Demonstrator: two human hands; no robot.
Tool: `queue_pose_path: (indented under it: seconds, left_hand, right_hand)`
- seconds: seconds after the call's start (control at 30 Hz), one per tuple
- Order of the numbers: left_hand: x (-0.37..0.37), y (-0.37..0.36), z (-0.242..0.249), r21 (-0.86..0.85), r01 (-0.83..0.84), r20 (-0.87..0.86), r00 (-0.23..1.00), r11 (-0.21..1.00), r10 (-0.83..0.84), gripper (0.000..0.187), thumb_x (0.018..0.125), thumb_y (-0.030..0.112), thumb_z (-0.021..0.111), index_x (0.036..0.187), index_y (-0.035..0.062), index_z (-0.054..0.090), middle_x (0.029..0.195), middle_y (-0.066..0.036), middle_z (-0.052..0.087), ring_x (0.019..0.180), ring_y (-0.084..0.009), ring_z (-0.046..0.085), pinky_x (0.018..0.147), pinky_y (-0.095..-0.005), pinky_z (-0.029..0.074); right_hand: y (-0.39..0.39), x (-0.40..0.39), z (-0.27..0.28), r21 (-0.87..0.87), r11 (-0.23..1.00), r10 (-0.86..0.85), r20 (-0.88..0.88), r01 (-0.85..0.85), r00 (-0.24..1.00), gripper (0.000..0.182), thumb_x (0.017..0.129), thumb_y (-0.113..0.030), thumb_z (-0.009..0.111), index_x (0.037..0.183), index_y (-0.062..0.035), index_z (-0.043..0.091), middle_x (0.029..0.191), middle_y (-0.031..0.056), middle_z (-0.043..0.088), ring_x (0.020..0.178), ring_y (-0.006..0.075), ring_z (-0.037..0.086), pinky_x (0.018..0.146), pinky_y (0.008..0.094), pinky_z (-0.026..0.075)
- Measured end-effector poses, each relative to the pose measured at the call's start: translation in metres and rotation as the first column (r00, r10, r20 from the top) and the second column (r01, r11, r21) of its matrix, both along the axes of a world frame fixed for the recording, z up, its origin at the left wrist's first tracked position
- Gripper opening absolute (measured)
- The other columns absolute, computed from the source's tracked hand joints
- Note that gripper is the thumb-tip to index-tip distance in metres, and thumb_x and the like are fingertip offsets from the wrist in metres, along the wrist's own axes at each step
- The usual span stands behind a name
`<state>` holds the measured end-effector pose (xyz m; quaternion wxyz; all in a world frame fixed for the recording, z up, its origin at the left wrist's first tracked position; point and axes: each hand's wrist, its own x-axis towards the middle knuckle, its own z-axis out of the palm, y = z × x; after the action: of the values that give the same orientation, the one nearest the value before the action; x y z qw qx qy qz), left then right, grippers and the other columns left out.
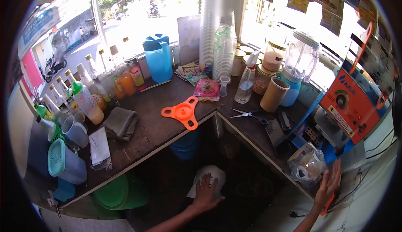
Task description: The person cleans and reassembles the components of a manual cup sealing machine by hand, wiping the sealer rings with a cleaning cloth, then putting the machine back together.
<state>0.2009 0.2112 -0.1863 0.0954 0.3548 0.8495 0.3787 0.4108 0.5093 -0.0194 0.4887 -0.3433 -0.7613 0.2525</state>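
Below the counter, my left hand [205, 193] lies with spread fingers on a rounded white object [217, 176], whose kind I cannot make out. At the right, my right hand [328, 184] is raised with its fingers extended, close beside a clear plastic bag [307, 163] on the counter. An orange part [328, 204] shows behind the right wrist. The orange and blue sealing machine [349, 102] stands above the right hand. On the corner of the counter sits an orange three-armed piece [183, 112].
The dark L-shaped counter [146, 125] holds bottles [86, 102], a blue pitcher [158, 60], stacked cups [224, 52], a blender [299, 60], scissors [249, 114] and a grey cloth [120, 123]. A green bin [119, 192] stands beneath it.
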Motion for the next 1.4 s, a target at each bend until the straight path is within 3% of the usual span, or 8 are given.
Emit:
queue_pose_path:
  seconds: [0.13, 0.37, 0.43, 0.53, 0.6, 0.8, 1.0, 1.4]
  left_hand:
    - [0.012, -0.002, -0.019, -0.254, 0.038, -0.311, 0.943, 0.967, -0.119, 0.065, 0.078, 0.028, 0.067, 0.136, 0.0098, 0.045, 0.148, -0.027, 0.022, 0.139, -0.0442, 0.021, 0.108, -0.0602, 0.021]
    - [0.017, -0.007, -0.036, -0.136, 0.116, -0.211, 0.967, 0.984, -0.143, 0.078, 0.074, 0.021, 0.068, 0.141, 0.0052, 0.033, 0.153, -0.026, 0.012, 0.142, -0.0428, 0.012, 0.112, -0.0593, 0.013]
    - [0.024, -0.015, -0.044, -0.102, 0.038, -0.212, 0.976, 0.994, -0.059, 0.082, 0.074, 0.021, 0.069, 0.143, 0.0041, 0.029, 0.153, -0.026, 0.011, 0.143, -0.042, 0.011, 0.113, -0.0587, 0.013]
    - [0.035, -0.026, -0.057, 0.066, -0.04, -0.191, 0.98, 0.997, 0.052, 0.088, 0.072, 0.023, 0.073, 0.144, 0.0039, 0.025, 0.154, -0.025, 0.009, 0.144, -0.0388, 0.009, 0.114, -0.0581, 0.012]
    - [0.048, -0.047, -0.055, -0.001, -0.005, -0.121, 0.993, 1.0, 0.005, 0.094, 0.071, 0.023, 0.075, 0.146, 0.0052, 0.022, 0.154, -0.025, 0.009, 0.145, -0.0363, 0.008, 0.114, -0.0579, 0.012]
    - [0.086, -0.12, -0.046, -0.052, -0.063, 0.03, 0.997, 0.997, 0.064, 0.097, 0.076, 0.046, 0.068, 0.15, 0.0102, 0.017, 0.152, -0.027, 0.013, 0.142, -0.0415, 0.014, 0.111, -0.0587, 0.018]
    - [0.081, -0.116, -0.091, 0.323, 0.184, 0.211, 0.942, 0.928, -0.26, 0.112, 0.074, 0.066, 0.064, 0.152, 0.0147, 0.002, 0.157, -0.02, 0.001, 0.144, -0.0404, -0.001, 0.108, -0.0678, 0.004]
    - [0.073, -0.156, -0.088, 0.293, -0.122, 0.235, 0.971, 0.948, 0.053, 0.103, 0.074, 0.065, 0.064, 0.148, 0.0116, 0.018, 0.151, -0.023, 0.017, 0.139, -0.0421, 0.016, 0.106, -0.0648, 0.016]
  right_hand:
    - [-0.033, -0.017, -0.006, 0.244, 0.952, -0.195, 0.019, 0.185, 0.981, 0.045, 0.096, -0.011, 0.047, 0.139, -0.001, 0.039, 0.142, 0.0186, 0.042, 0.128, 0.0301, 0.046, 0.103, 0.0413, 0.038]
    - [-0.166, -0.172, -0.019, 0.668, 0.638, 0.438, 0.096, -0.385, 0.894, 0.022, 0.094, -0.015, 0.055, 0.11, -0.0005, 0.058, 0.097, 0.0106, 0.06, 0.085, 0.0199, 0.06, 0.077, 0.0308, 0.049]
    - [-0.158, -0.21, -0.086, 0.214, 0.67, 0.687, 0.182, -0.711, 0.703, 0.043, 0.096, -0.013, 0.049, 0.136, 0.0014, 0.041, 0.138, 0.0205, 0.045, 0.119, 0.0299, 0.053, 0.099, 0.0411, 0.041]
    - [-0.141, -0.261, -0.183, -0.007, 0.653, 0.706, 0.366, -0.757, 0.606, 0.045, 0.096, -0.022, 0.05, 0.133, 0.0018, 0.043, 0.126, 0.0198, 0.053, 0.107, 0.0288, 0.056, 0.095, 0.0427, 0.043]
    - [-0.113, -0.274, -0.238, -0.748, 0.36, 0.915, 0.399, -0.558, 0.056, 0.041, 0.096, -0.029, 0.05, 0.121, 0.003, 0.053, 0.119, 0.0178, 0.057, 0.106, 0.0297, 0.056, 0.091, 0.0398, 0.045]
    - [-0.154, -0.227, -0.242, -0.866, -0.314, 0.729, -0.483, -0.389, 0.486, 0.036, 0.092, -0.027, 0.053, 0.111, 0.0019, 0.061, 0.109, 0.0143, 0.063, 0.1, 0.0246, 0.057, 0.087, 0.0359, 0.046]
    - [-0.197, -0.262, -0.23, -0.842, -0.165, 0.863, -0.376, -0.514, 0.338, 0.035, 0.09, -0.026, 0.053, 0.109, 0.0017, 0.062, 0.107, 0.0141, 0.063, 0.099, 0.0242, 0.057, 0.086, 0.0357, 0.046]
    - [-0.156, -0.311, -0.235, -0.677, 0.155, 0.967, -0.045, -0.719, 0.251, 0.032, 0.088, -0.024, 0.053, 0.103, 0.0011, 0.064, 0.102, 0.0135, 0.065, 0.096, 0.0233, 0.058, 0.085, 0.0351, 0.046]
